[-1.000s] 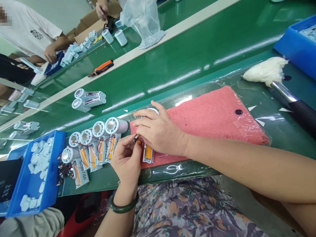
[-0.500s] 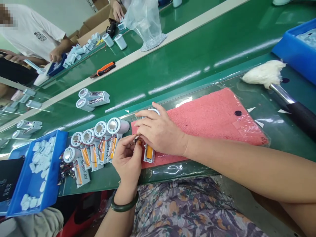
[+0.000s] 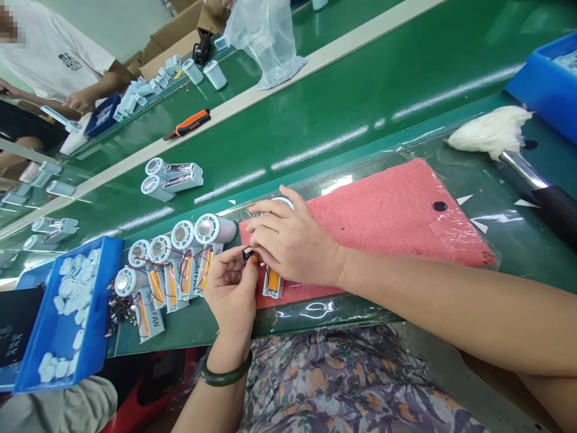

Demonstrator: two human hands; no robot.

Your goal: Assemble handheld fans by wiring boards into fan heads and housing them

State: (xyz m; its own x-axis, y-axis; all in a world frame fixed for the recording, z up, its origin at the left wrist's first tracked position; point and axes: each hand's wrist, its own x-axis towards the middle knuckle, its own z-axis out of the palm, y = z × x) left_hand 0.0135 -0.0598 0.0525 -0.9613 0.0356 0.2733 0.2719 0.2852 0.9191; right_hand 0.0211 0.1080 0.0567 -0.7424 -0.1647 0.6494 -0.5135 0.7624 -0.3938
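Between the thumb and fingers of my left hand (image 3: 233, 291) is a small dark circuit board (image 3: 247, 254). My right hand (image 3: 295, 240) lies curled over a light-blue handheld fan (image 3: 273, 284), covering its middle. The fan's open handle with an orange battery sticks out below that hand, and the rim of its head shows above. Fingertips of both hands meet close to the board, so the exact contact there is hidden. Beneath the fan is a pink foam mat (image 3: 369, 216). Left of my hands stand several more fans (image 3: 215, 229) with orange batteries and red wires.
A blue bin (image 3: 97, 337) of small pale parts is at left, beside loose circuit boards (image 3: 121, 310). Two fan bodies (image 3: 171, 179) and orange-handled pliers (image 3: 193, 122) lie further back. At right are a cloth-wrapped metal tool (image 3: 523, 168) and another blue bin (image 3: 541, 90). Co-workers sit opposite.
My left hand has shifted slightly and the circuit board in it shows more clearly. My right hand stays over the fan. Across the line, a co-worker's hand has moved left.
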